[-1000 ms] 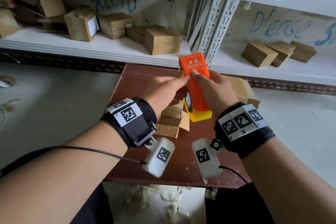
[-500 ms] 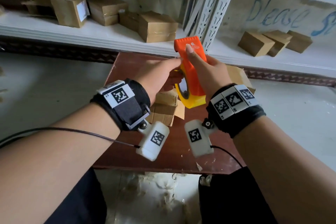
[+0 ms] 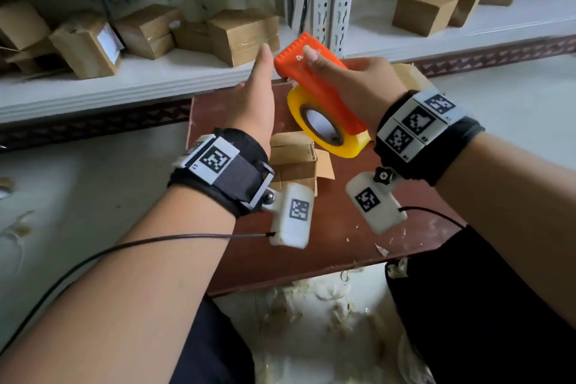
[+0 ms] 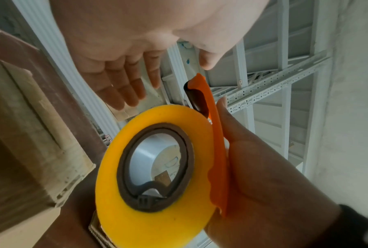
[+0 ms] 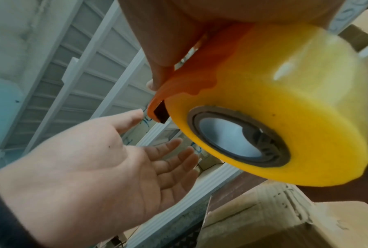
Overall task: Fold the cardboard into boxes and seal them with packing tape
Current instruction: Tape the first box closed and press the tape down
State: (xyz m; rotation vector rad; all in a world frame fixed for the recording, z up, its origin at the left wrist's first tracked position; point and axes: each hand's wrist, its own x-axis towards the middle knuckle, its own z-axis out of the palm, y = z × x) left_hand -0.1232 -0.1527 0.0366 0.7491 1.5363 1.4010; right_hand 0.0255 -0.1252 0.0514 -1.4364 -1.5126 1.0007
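My right hand (image 3: 358, 81) grips an orange tape dispenser (image 3: 318, 81) that carries a yellow roll of packing tape (image 3: 327, 125), held above the brown table (image 3: 327, 243). The forefinger lies along the dispenser's top. My left hand (image 3: 254, 93) hangs just left of the dispenser's serrated tip, fingers straight, holding nothing. The left wrist view shows those fingers (image 4: 123, 87) apart from the roll (image 4: 115, 184). In the right wrist view the open palm (image 5: 93, 159) faces the roll (image 5: 263, 100). A small cardboard box (image 3: 293, 159) with a loose flap sits on the table under my left wrist.
Another cardboard box (image 3: 408, 78) lies on the table behind my right hand. The white shelf (image 3: 124, 78) beyond holds several taped boxes (image 3: 243, 34), with more boxes (image 3: 424, 12) to the right of a perforated metal post (image 3: 333, 0). Scraps (image 3: 327, 305) litter the floor.
My left hand has let go of the dispenser and opened, shifting left. The right hand has tilted the dispenser so the roll's side faces up.
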